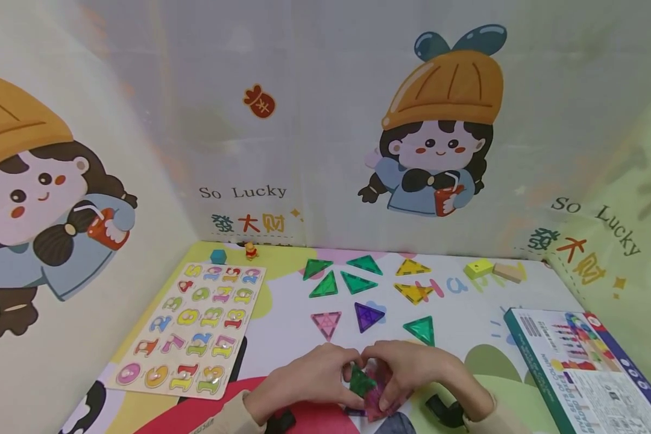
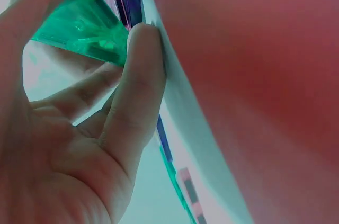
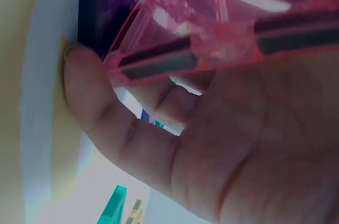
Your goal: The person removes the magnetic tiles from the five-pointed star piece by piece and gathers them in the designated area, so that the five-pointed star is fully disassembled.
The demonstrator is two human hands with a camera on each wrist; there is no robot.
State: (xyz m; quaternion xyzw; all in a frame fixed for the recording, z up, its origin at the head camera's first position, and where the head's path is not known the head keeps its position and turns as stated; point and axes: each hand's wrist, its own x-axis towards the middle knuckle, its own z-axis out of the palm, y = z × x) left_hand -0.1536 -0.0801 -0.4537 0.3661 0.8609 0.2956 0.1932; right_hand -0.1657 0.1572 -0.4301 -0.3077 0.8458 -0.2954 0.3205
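Magnetic tiles are the matter here, and most of them lie flat on the desk, whose printed mat shows part of a word reading "Hap". Behind and beside it, a cartoon backdrop prints "So Lucky" twice, each over three Chinese characters, next to a girl in an orange hat holding a red cup. A toy box lies at the right edge with its printed back up; its small text is too blurred to read. On the left a number puzzle board lies flat, its coloured numerals seated in their cut-outs.

Loose triangle tiles are spread in green, yellow, pink and purple at mid-desk, apart from one another, probably so each can be picked singly. A yellow block and a wooden block sit near the far right corner.

At the near edge both hands meet over a small cluster. The left hand pinches a green tile between thumb and fingers, tilted on edge. The right hand curls round a pink tile with a purple tile against it; held edge to edge, the pieces likely cling by their magnets.
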